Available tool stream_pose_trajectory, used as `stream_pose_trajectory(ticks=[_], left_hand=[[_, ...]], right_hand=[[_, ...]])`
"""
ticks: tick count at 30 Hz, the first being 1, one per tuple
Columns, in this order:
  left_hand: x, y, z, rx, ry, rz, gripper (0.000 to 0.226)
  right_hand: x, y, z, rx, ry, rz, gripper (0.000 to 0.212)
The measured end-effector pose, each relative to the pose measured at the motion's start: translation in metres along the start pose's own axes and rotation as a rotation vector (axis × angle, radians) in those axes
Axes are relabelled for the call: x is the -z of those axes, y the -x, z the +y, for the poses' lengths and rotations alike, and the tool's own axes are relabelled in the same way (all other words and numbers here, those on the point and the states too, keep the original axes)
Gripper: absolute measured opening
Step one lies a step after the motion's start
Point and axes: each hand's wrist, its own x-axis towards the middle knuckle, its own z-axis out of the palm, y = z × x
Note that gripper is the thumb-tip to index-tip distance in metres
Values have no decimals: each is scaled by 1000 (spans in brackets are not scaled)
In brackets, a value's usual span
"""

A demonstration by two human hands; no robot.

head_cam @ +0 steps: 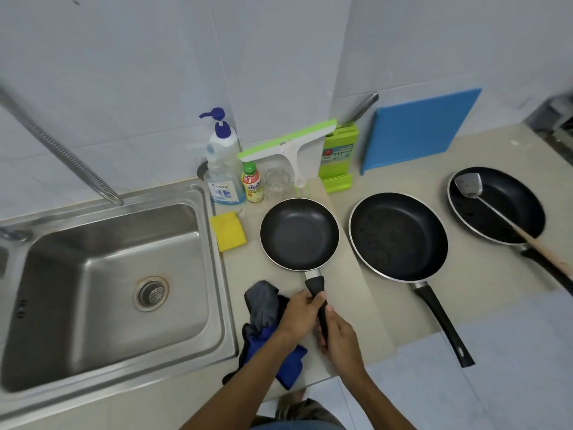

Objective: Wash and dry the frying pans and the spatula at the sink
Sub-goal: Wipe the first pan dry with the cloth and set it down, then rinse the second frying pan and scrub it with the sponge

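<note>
Gripped small frying pan point(299, 233) by handle point(314, 287) with left hand point(299, 315) and right hand point(341, 339), seemingly to carry it to sink point(221, 293).

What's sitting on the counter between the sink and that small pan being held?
A yellow sponge and, nearer the person, a crumpled blue-grey cloth, seen in the head view.
</note>
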Motion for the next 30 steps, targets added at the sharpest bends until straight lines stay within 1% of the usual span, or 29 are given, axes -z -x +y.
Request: stream_pose_trajectory(ticks=[5, 12, 19, 22, 24, 27, 28, 30], left_hand=[[0, -2, -1, 60, -8, -6, 40], [-1, -2, 5, 116, 36, -29, 30], [-1, 0, 4, 134, 22, -32, 33], [1, -1, 4, 151, 55, -49, 37], [3, 1, 5, 166, 55, -61, 38], [5, 7, 6, 162, 7, -75, 39], [6, 7, 5, 145, -33, -57, 41], [8, 9, 6, 85, -186, 31, 51]], right_hand=[[1, 2, 5, -3, 8, -39, 52], [3, 1, 10, -8, 42, -44, 54], [2, 1, 14, -22, 72, -36, 55], [2, 2, 14, -19, 83, -28, 51], [3, 4, 10, -8, 88, -32, 44], [7, 7, 2, 17, 132, -27, 38], [8, 8, 0, 34, 170, -20, 38], [14, 8, -3, 68, 261, -1, 37]])
